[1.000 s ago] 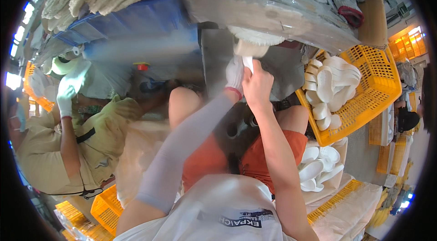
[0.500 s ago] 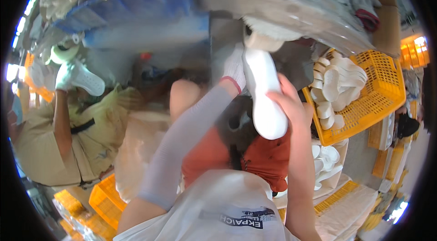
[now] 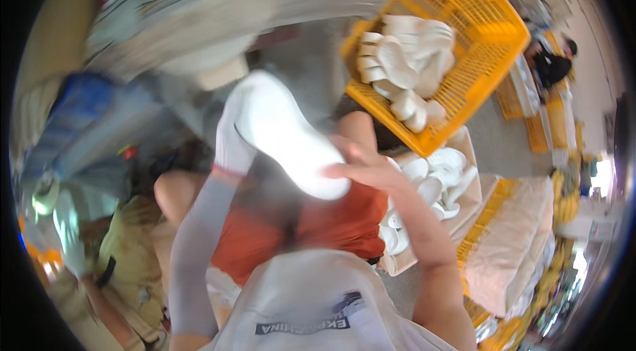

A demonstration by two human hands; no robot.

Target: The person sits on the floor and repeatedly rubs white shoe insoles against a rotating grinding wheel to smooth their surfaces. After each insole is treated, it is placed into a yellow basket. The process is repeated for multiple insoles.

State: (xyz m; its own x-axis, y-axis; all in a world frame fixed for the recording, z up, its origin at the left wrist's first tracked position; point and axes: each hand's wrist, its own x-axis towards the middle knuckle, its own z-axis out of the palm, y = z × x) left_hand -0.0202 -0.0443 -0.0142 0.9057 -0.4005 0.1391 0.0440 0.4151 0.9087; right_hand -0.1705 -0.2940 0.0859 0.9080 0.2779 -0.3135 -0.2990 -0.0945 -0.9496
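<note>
A smooth white shoe sole (image 3: 285, 132) is held slantwise above my lap, one broad end far left and the other near right. My left hand (image 3: 233, 135), in a white glove with a red cuff, grips its far left edge; the fingers are partly hidden behind it. My bare right hand (image 3: 358, 164) holds the near end, thumb on the upper face and fingers around the edge, slightly blurred. Just beyond the sole's far end is a blurred cream roller-like part (image 3: 222, 74).
At the far right, a yellow crate (image 3: 493, 39) holds several cream soles (image 3: 404, 59). White soles (image 3: 430, 185) fill a lined container beside my right arm. To the left, a co-worker's gloved hand (image 3: 71, 248) holds another sole. A person in black (image 3: 553, 66) is farther off.
My view has swung to the right. The sole has tilted, its far end now pointing left, and stands farther from the roller-like part. Both hands still hold it.
</note>
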